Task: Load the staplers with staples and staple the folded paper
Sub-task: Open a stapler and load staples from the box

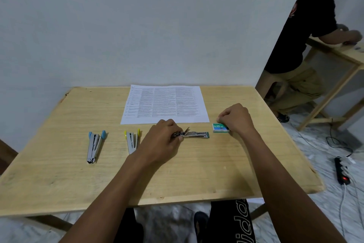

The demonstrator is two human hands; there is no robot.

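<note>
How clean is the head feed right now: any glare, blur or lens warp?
Head view: soft even light, no glare on the table; the wide lens bows its edges; the paper print is too blurred to read; the left hand throws faint shadow.

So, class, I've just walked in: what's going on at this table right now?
A person sits at a wooden table. The left hand holds a green stapler lying opened out; the right hand pinches a small green staple box. A blue stapler and a yellow stapler lie open, untouched. The printed paper lies flat, unfolded.
</note>
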